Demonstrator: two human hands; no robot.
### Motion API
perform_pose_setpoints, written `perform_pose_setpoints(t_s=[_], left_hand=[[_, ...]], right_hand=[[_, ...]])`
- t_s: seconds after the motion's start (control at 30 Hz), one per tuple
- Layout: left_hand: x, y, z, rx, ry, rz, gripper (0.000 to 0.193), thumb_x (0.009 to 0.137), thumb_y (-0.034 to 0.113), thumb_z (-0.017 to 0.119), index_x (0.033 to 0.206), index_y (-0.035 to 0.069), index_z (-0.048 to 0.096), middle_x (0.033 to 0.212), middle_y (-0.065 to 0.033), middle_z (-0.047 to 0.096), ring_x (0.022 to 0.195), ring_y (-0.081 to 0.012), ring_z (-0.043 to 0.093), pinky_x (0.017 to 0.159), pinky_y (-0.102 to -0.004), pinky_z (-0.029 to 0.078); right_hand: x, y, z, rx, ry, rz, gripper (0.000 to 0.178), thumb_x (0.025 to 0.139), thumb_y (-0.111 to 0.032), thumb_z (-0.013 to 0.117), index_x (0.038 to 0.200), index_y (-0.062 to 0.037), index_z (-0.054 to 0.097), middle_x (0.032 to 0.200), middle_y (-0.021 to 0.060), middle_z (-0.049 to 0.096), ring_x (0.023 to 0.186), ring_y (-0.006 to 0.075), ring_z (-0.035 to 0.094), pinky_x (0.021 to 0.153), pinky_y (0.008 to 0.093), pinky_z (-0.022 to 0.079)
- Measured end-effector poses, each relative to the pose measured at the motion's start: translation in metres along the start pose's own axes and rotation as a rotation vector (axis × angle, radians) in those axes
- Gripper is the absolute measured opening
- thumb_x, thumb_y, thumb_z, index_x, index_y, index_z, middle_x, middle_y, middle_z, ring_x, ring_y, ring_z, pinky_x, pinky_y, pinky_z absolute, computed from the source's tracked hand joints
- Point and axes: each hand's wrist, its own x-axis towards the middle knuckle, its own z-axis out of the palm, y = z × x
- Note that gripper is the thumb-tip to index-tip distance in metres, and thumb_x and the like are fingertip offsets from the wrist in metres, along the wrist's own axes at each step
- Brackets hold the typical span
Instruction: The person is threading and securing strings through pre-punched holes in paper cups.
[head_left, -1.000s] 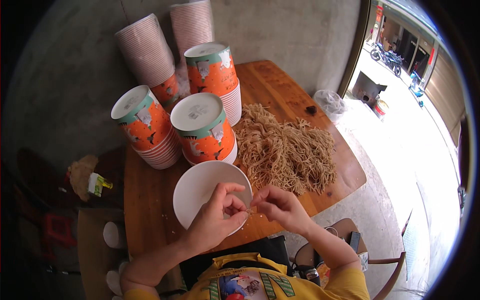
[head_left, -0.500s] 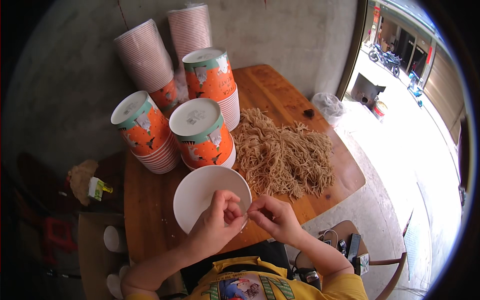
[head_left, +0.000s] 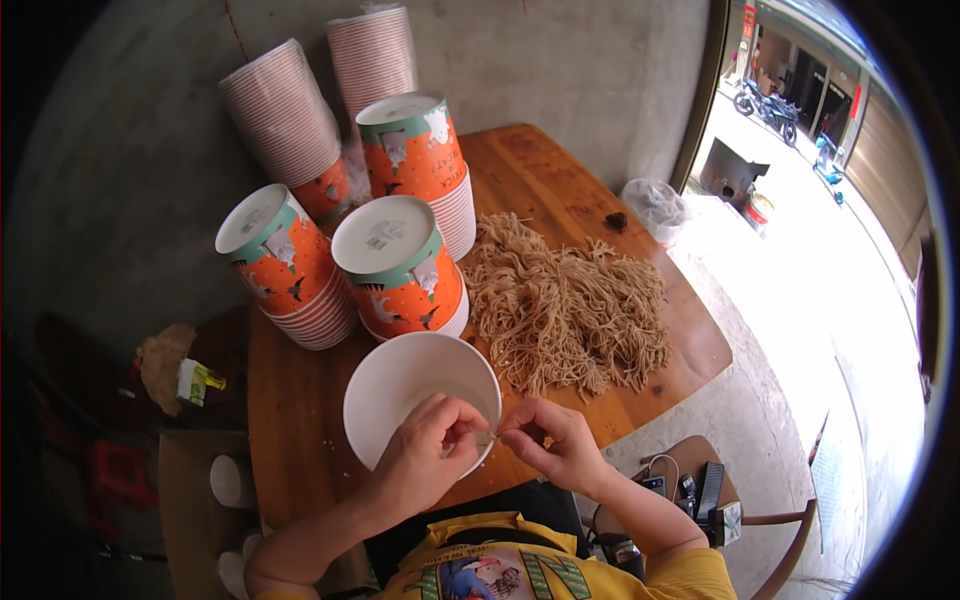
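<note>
A white-lined paper bucket point(head_left: 385, 385) sits at the near edge of the wooden table, its mouth facing me. Over its right rim my left hand point(head_left: 432, 440) is closed in a pinch, partly covering the opening. Beside it on the right, my right hand point(head_left: 550, 440) pinches too, thumb against forefinger. The fingertips nearly meet at a thin, pale, cord-like bit that is too small to make out fully. A loose heap of tan cords point(head_left: 565, 310) lies just beyond my right hand.
Upside-down stacks of orange paper buckets point(head_left: 390, 290) stand behind the white one; taller wrapped stacks point(head_left: 285, 115) lean toward the wall. A small dark lump point(head_left: 617, 221) rests at the table's far right. A wooden chair point(head_left: 690, 455) holding small devices and a cardboard box point(head_left: 200, 510) flank me.
My hands stay close together at the bucket's rim, with small finger shifts; the right fingers have moved slightly away from the left. The whole view has shifted slightly.
</note>
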Motion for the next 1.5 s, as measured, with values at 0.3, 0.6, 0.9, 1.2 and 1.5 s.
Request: perform_pose_setpoints(t_s=[0.3, 0.6, 0.9, 1.2, 1.5], left_hand=[[0.0, 0.001, 0.0, 0.052, 0.007, 0.044, 0.015, 0.083, -0.004, 0.059, 0.096, 0.003, 0.058, 0.088, -0.01, 0.056, 0.078, -0.0224, 0.06, 0.068, -0.0325, 0.052], [-0.001, 0.001, 0.001, 0.075, 0.003, 0.066, 0.015, 0.082, -0.005, 0.06, 0.095, 0.001, 0.054, 0.089, -0.0118, 0.056, 0.078, -0.024, 0.061, 0.069, -0.035, 0.052], [-0.005, -0.001, 0.005, 0.115, 0.071, 0.172, 0.027, 0.081, -0.007, 0.062, 0.104, 0.002, 0.051, 0.087, -0.0114, 0.054, 0.078, -0.0258, 0.058, 0.073, -0.0375, 0.049], [-0.008, -0.002, 0.003, 0.134, 0.085, 0.193, 0.023, 0.085, -0.004, 0.061, 0.106, 0.002, 0.053, 0.089, -0.0069, 0.056, 0.08, -0.016, 0.059, 0.074, -0.03, 0.05], [-0.01, -0.002, 0.003, 0.142, 0.059, 0.203, 0.024, 0.085, -0.004, 0.062, 0.107, 0.002, 0.052, 0.091, -0.0075, 0.056, 0.081, -0.0162, 0.059, 0.075, -0.03, 0.05]], right_hand=[[-0.003, 0.006, -0.001, -0.057, 0.009, -0.127, 0.009, 0.086, -0.003, 0.063, 0.094, -0.0048, 0.059, 0.087, 0.0041, 0.059, 0.07, 0.0109, 0.056, 0.058, 0.0243, 0.045], [-0.003, -0.018, -0.007, -0.109, -0.016, -0.035, 0.015, 0.085, -0.008, 0.066, 0.099, -0.0079, 0.06, 0.074, 0.0039, 0.057, 0.061, 0.0147, 0.057, 0.055, 0.0272, 0.048], [-0.001, -0.022, -0.004, -0.666, 0.035, -0.381, 0.02, 0.081, -0.014, 0.074, 0.097, -0.0084, 0.063, 0.074, 0.0047, 0.062, 0.06, 0.0205, 0.063, 0.051, 0.032, 0.05], [-0.005, -0.023, -0.001, -0.647, 0.087, -0.399, 0.024, 0.084, -0.023, 0.072, 0.102, -0.0098, 0.062, 0.071, 0.0022, 0.06, 0.058, 0.02, 0.063, 0.049, 0.0321, 0.05], [-0.01, -0.023, -0.001, -0.757, 0.068, -0.435, 0.024, 0.085, -0.02, 0.069, 0.105, -0.0093, 0.06, 0.072, 0.0025, 0.056, 0.06, 0.0191, 0.062, 0.048, 0.0321, 0.048]])
